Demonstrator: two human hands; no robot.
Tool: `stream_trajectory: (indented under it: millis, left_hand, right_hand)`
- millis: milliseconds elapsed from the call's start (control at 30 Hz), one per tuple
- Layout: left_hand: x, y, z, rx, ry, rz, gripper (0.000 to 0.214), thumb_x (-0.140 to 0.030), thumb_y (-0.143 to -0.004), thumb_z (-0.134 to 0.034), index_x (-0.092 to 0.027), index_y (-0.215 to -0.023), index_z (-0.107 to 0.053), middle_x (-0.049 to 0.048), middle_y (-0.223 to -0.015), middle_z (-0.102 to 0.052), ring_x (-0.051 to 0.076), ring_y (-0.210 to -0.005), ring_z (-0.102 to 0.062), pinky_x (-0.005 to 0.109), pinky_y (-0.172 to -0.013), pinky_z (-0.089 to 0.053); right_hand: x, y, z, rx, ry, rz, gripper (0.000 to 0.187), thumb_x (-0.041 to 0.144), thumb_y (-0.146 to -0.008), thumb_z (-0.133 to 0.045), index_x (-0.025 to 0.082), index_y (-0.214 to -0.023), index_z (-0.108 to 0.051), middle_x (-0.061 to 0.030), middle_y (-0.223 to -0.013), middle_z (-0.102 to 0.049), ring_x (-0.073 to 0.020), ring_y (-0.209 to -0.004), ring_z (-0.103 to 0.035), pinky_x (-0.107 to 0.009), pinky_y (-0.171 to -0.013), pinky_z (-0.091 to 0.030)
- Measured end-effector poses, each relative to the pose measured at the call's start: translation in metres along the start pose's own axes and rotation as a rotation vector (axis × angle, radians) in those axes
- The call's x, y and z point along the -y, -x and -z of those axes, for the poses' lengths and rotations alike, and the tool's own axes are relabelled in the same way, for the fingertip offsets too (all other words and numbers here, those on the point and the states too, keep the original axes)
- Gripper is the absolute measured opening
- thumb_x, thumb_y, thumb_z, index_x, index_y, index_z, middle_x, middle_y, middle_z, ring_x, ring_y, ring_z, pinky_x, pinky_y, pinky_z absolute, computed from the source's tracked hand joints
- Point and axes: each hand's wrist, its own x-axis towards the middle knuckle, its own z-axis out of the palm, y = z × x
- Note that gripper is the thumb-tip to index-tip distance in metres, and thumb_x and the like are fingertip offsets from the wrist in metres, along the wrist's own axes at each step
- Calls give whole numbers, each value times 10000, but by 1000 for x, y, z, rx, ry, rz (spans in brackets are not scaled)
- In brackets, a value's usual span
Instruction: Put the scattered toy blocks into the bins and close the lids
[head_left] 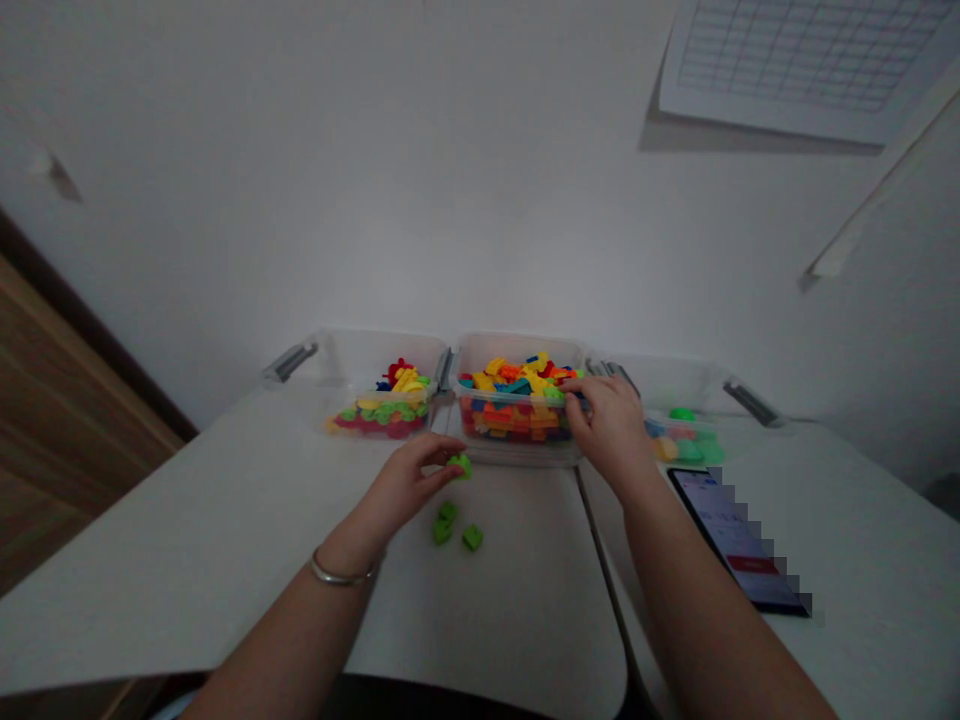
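Between the thumb and fingers of my left hand (416,482) is a small light-green toy brick (460,465), held just above the table in front of the middle bin. My right hand (609,425) reaches over the right front corner of the clear middle bin (517,455), its fingertips at a light-green brick (553,393) on top of the pile; whether they grip it I cannot tell. Mixed yellow, orange, red and blue bricks (517,378) fill that bin. On the table below my left hand lie several loose green bricks (443,525), with one green brick (472,537) apart.
A clear left bin (379,350) holds colourful flat pieces. The right bin (660,375) has green and other pieces, partly behind my right hand. A phone or tablet (739,540) lies beside my right forearm. A wall (450,180) stands behind the bins.
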Motion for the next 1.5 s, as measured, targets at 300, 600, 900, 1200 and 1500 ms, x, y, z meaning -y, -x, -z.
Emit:
stream_trajectory:
  millis: [300,600,900,1200,1500]
  left_hand:
    - [-2,-2,1,-66,311,71,395,-376,-760,-693,-174,-1087,-601,27,-878,-667,155,-751,-662,294,-694,-560]
    - [-3,0,-3,-13,497,69,558,-349,-721,-777,-196,-1195,-524,26,-976,-630,125,-747,-660,243,-662,-535]
    - [-3,1,-6,68,526,48,470,-300,-746,-763,-212,-1158,-555,-32,-868,-572,96,-705,-641,218,-654,-517]
    - [-2,5,-1,125,216,44,499,-331,-785,-703,-219,-1253,-569,101,-1108,-672,234,-1060,-634,399,-933,-509]
    - [-3,3,1,33,-13,50,321,-406,-841,-584,-186,-1042,-701,102,-1025,-723,227,-935,-670,355,-802,-552]
  right_hand:
    - [39,5,14,-17,-325,175,137,202,-897,-542,213,-965,-661,-69,-1028,-727,-220,-1008,-637,-393,-924,-476]
    - [89,36,-14,330,-466,200,247,230,-800,-732,206,-1033,-653,-47,-1066,-717,-229,-1010,-625,-380,-894,-495]
    - [88,39,-22,410,-452,114,166,188,-829,-689,225,-988,-664,-35,-980,-728,-229,-940,-641,-384,-842,-498]
    - [55,14,-2,239,-577,41,108,174,-844,-609,219,-935,-643,-55,-988,-699,-190,-924,-652,-336,-816,-524]
    - [-14,-6,15,-181,-251,-58,143,262,-848,-590,212,-934,-693,-86,-981,-709,-238,-934,-643,-421,-881,-511]
